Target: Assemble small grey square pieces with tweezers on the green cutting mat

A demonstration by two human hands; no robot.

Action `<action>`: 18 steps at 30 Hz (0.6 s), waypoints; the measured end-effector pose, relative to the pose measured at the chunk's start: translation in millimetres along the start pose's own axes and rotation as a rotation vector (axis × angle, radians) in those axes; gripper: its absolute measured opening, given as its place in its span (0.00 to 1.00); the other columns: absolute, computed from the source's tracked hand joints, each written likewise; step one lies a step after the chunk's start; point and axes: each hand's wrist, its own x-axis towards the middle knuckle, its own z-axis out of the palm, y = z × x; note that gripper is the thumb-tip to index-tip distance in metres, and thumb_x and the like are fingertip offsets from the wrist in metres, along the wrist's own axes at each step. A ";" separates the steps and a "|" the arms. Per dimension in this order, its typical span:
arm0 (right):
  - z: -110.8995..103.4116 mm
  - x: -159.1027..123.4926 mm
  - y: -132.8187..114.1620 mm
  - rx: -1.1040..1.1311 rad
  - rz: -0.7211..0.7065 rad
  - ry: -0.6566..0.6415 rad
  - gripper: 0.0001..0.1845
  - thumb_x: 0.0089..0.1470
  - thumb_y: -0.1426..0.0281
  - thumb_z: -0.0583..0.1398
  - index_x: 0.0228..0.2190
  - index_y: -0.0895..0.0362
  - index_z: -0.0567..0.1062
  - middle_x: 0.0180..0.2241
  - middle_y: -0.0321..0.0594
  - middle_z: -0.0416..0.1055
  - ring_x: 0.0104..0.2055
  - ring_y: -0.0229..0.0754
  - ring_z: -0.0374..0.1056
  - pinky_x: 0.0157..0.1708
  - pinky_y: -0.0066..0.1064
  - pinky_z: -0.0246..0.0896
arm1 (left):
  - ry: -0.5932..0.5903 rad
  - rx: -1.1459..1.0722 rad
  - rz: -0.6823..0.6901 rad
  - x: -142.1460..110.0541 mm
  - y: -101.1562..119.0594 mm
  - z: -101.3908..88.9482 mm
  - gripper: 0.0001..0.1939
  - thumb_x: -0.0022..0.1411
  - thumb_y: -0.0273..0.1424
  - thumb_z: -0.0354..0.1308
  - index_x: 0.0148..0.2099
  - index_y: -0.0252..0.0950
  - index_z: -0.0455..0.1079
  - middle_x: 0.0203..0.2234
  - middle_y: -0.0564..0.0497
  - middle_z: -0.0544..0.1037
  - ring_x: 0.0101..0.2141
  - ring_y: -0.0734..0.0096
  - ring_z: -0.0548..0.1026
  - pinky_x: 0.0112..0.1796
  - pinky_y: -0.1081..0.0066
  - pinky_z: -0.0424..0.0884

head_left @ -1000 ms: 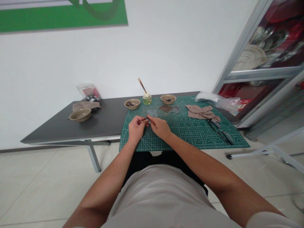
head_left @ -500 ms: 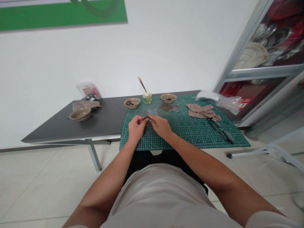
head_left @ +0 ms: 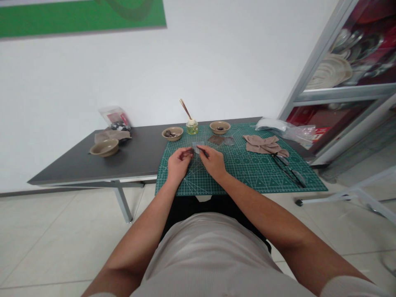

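My left hand (head_left: 178,164) is closed in a pinch over the green cutting mat (head_left: 247,173), with a small dark piece (head_left: 192,151) at its fingertips. Just to its right, my right hand (head_left: 213,162) is pinched too, fingertips at the lower right edge of a translucent grey-blue square (head_left: 198,145); what lies between these fingers is too small to tell. Beyond the hands are a brown square patch (head_left: 216,140) and a clear rounded piece (head_left: 229,141).
Two tan bowls, a left one (head_left: 172,138) and a right one (head_left: 220,123), hold dark bits. Between them stands a small jar (head_left: 192,127) with sticks. A crumpled brown cloth (head_left: 261,144) and eyeglasses (head_left: 289,170) lie rightward. Another bowl (head_left: 104,148) stands on the grey table (head_left: 136,159).
My hands, together at the small dark piece before, have drawn slightly apart. The right fingertips have shifted a little right, and more of the grey-blue square shows between the hands.
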 end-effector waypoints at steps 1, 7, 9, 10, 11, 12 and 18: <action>-0.1 0.2 -0.2 -0.001 0.001 0.004 0.16 0.61 0.71 0.54 0.46 0.52 0.77 0.46 0.38 0.77 0.47 0.42 0.74 0.50 0.35 0.67 | 0.000 -0.001 -0.008 0.2 0.1 -0.3 0.13 0.51 0.29 0.63 0.41 0.36 0.75 0.30 0.52 0.79 0.31 0.71 0.77 0.39 0.68 0.73; -1.4 0.0 -3.5 -0.045 -0.015 -0.031 0.15 0.60 0.71 0.56 0.46 0.51 0.78 0.45 0.37 0.78 0.47 0.41 0.74 0.50 0.34 0.68 | 0.018 0.015 -0.039 -1.6 2.3 1.4 0.11 0.52 0.36 0.65 0.36 0.36 0.72 0.28 0.52 0.78 0.28 0.72 0.76 0.35 0.70 0.72; -1.2 -0.7 -4.3 -0.074 -0.050 -0.062 0.16 0.59 0.73 0.56 0.47 0.52 0.77 0.47 0.37 0.77 0.48 0.41 0.73 0.51 0.34 0.68 | 0.022 0.051 -0.047 -2.7 3.5 2.0 0.10 0.53 0.35 0.64 0.36 0.36 0.72 0.27 0.52 0.78 0.28 0.72 0.76 0.34 0.71 0.72; -0.9 -1.2 -4.6 -0.088 -0.072 -0.078 0.17 0.59 0.74 0.56 0.47 0.52 0.77 0.48 0.37 0.76 0.50 0.41 0.73 0.52 0.34 0.67 | 0.026 0.078 -0.042 -3.0 4.3 2.2 0.09 0.53 0.34 0.63 0.36 0.36 0.73 0.27 0.53 0.78 0.28 0.72 0.76 0.34 0.71 0.72; -0.5 -1.8 -4.8 -0.101 -0.095 -0.096 0.18 0.59 0.75 0.56 0.48 0.52 0.77 0.49 0.37 0.76 0.51 0.41 0.72 0.53 0.34 0.67 | 0.026 0.111 -0.033 -3.3 5.3 2.2 0.08 0.53 0.33 0.63 0.37 0.36 0.73 0.27 0.53 0.79 0.28 0.72 0.76 0.34 0.71 0.71; 0.0 -2.4 -5.0 -0.113 -0.118 -0.118 0.18 0.59 0.76 0.55 0.49 0.53 0.76 0.50 0.37 0.75 0.52 0.41 0.72 0.54 0.35 0.66 | 0.024 0.146 -0.021 -3.5 6.4 2.0 0.07 0.53 0.32 0.62 0.36 0.36 0.74 0.27 0.53 0.78 0.28 0.72 0.75 0.34 0.72 0.71; 1.0 -4.9 -6.7 -0.188 -0.223 -0.259 0.23 0.60 0.77 0.54 0.55 0.54 0.71 0.57 0.41 0.68 0.57 0.42 0.68 0.57 0.37 0.64 | 0.052 0.281 0.000 -5.4 12.4 0.4 0.05 0.55 0.29 0.59 0.27 0.37 0.70 0.21 0.56 0.74 0.24 0.75 0.71 0.30 0.74 0.67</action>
